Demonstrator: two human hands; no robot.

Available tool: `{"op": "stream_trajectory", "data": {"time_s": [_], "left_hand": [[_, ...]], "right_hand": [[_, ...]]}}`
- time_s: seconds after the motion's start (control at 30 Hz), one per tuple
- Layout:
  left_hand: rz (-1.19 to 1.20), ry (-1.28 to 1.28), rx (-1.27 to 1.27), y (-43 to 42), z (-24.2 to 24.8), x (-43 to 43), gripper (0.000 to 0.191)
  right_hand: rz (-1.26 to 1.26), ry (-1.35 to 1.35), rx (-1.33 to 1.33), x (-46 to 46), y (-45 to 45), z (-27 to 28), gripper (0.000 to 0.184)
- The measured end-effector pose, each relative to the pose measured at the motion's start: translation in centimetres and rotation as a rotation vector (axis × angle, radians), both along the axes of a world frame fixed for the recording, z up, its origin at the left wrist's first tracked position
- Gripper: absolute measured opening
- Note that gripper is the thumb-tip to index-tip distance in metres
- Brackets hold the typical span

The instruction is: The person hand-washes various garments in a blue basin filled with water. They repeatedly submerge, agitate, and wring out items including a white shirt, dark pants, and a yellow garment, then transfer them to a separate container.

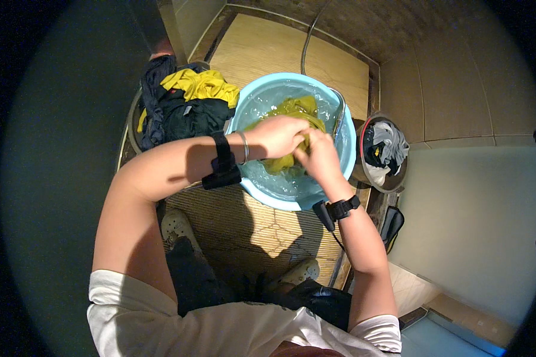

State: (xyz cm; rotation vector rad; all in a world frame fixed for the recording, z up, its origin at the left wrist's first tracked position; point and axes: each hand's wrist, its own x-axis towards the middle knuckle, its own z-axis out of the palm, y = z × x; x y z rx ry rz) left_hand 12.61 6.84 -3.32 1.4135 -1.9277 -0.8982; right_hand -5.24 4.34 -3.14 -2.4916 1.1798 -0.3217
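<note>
A light-blue plastic basin (pixel 268 199) holds water on the ribbed floor before me. Partly under the water lies a wet yellow-green garment (pixel 304 106). My left hand (pixel 280 134) reaches in from the left and is closed on the cloth near the basin's middle. Right beside it, my right hand (pixel 320 154) grips the same cloth, and the two hands meet. Folds of the garment show above and below the hands; the fingertips are partly hidden. A metal shower head (pixel 339 117) hangs over the basin's right rim.
Left of the basin, a tub (pixel 135 120) is heaped with dark clothes (pixel 192 120) and a yellow garment (pixel 201 85). On the right stands a bucket (pixel 389 186) with grey, black and white clothes (pixel 389 145). A hose (pixel 304 47) runs behind the basin. A frosted glass panel (pixel 469 214) is further right.
</note>
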Motion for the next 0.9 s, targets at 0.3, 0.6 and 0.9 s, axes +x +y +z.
{"op": "stream_trajectory", "data": {"time_s": [0.3, 0.6, 0.9], "left_hand": [[0.069, 0.106, -0.140, -1.4, 3.9, 3.2, 0.035], [0.018, 0.242, 0.110, 0.2, 1.9, 1.6, 0.075], [0.189, -0.103, 0.136, 1.8, 0.5, 5.8, 0.023]], "right_hand": [[-0.248, -0.488, -0.084, -0.7, -3.3, 8.7, 0.021], [-0.250, -0.903, -0.043, -2.1, -4.3, 15.6, 0.026], [0.031, -0.116, 0.285, -2.8, -1.9, 4.5, 0.065]]}}
